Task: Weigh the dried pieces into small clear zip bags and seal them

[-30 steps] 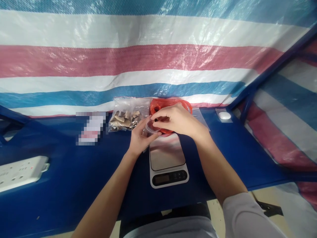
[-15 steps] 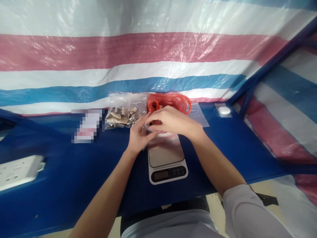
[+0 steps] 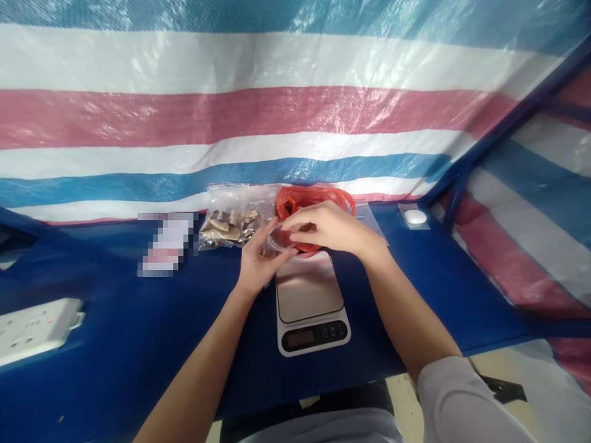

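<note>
My left hand [image 3: 256, 263] is wrapped round a clear plastic cup [image 3: 277, 239], which it holds tilted above the far end of a white kitchen scale [image 3: 310, 289]. Over the cup's mouth is my right hand [image 3: 333, 227], its fingers curled together at the rim; whatever they pinch, if anything, is hidden. Right behind the hands lies an open red plastic bag [image 3: 311, 195]. To its left, a clear zip bag [image 3: 224, 226] contains dried brownish slices. Nothing rests on the visible part of the scale's plate, and its display looks dark.
On the blue table [image 3: 115, 344], a white power strip [image 3: 39, 329] lies at the left. A blurred-out paper or packet [image 3: 166, 245] is behind it. At the back right sits a small clear bag with a white round item [image 3: 415, 216]. A striped plastic sheet [image 3: 231, 117] hangs behind the table.
The view has tipped up slightly, so everything sits lower. My right fingers have shifted a little at the cup, and more of its clear rim shows. The left hand keeps its hold.
</note>
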Demonstrator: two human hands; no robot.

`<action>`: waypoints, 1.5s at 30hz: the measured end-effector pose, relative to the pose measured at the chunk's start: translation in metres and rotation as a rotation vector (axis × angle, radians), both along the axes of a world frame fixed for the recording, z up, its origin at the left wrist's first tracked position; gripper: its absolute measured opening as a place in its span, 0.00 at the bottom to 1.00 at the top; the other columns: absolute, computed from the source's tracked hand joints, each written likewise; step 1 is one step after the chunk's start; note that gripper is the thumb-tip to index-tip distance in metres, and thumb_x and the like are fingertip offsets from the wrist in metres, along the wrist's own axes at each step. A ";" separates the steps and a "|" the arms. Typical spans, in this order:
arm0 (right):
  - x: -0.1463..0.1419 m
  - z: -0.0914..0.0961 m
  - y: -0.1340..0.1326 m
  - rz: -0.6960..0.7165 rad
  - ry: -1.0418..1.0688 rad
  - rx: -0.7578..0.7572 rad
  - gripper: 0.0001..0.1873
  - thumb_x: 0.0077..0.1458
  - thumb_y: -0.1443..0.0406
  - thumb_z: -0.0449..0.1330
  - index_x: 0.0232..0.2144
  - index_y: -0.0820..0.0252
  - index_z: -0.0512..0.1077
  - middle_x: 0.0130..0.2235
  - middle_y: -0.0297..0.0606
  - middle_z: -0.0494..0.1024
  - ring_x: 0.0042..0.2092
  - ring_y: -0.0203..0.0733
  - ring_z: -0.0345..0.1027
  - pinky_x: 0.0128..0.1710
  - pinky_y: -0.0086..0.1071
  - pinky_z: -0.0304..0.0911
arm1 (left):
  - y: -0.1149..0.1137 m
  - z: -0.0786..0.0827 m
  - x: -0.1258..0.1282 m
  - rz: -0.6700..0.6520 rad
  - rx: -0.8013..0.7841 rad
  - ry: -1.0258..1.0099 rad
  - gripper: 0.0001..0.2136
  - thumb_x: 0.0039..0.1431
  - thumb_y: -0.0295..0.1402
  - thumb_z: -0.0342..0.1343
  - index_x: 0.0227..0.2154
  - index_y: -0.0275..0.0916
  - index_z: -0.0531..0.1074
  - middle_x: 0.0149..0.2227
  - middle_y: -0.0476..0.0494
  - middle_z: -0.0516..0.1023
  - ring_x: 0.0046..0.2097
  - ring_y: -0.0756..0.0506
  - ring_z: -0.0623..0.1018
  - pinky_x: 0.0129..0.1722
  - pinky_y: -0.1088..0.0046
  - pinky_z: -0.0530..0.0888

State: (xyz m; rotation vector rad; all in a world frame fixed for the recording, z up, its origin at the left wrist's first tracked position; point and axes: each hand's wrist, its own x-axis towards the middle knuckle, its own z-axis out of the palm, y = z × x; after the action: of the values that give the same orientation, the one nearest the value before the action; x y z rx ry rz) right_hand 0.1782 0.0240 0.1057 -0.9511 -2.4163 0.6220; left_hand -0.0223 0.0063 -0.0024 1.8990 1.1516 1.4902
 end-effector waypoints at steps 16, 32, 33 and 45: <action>0.012 -0.055 0.071 -0.318 -0.357 0.098 0.16 0.59 0.68 0.60 0.47 0.47 0.80 0.53 0.32 0.81 0.54 0.46 0.74 0.54 0.37 0.65 | 0.004 -0.003 -0.007 -0.005 -0.040 0.003 0.31 0.50 0.44 0.69 0.57 0.40 0.74 0.55 0.35 0.79 0.55 0.36 0.80 0.55 0.58 0.76; -0.008 -0.068 0.093 -0.237 -0.588 0.097 0.17 0.62 0.65 0.56 0.49 0.54 0.79 0.51 0.45 0.82 0.49 0.53 0.77 0.44 0.36 0.67 | 0.004 -0.003 -0.009 -0.022 -0.049 -0.023 0.30 0.51 0.43 0.69 0.57 0.40 0.74 0.55 0.35 0.79 0.54 0.37 0.80 0.55 0.59 0.76; -0.008 -0.068 0.094 -0.238 -0.605 0.103 0.17 0.62 0.65 0.55 0.50 0.54 0.79 0.50 0.45 0.82 0.49 0.54 0.77 0.44 0.37 0.67 | 0.004 -0.004 -0.009 -0.026 -0.047 -0.025 0.30 0.51 0.43 0.69 0.57 0.40 0.74 0.55 0.35 0.79 0.54 0.37 0.80 0.55 0.59 0.76; -0.013 -0.073 0.097 -0.271 -0.710 0.165 0.20 0.65 0.64 0.51 0.51 0.56 0.79 0.47 0.49 0.83 0.46 0.54 0.78 0.44 0.38 0.66 | 0.003 0.000 -0.007 -0.030 -0.054 -0.037 0.29 0.51 0.41 0.70 0.55 0.39 0.75 0.55 0.36 0.79 0.55 0.37 0.80 0.58 0.58 0.75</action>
State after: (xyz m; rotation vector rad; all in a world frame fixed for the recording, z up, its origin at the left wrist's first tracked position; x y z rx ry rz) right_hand 0.1648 0.1206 0.0328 -1.5908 -2.7804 -0.0380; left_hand -0.0295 0.0094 -0.0019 1.8370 1.1304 1.4580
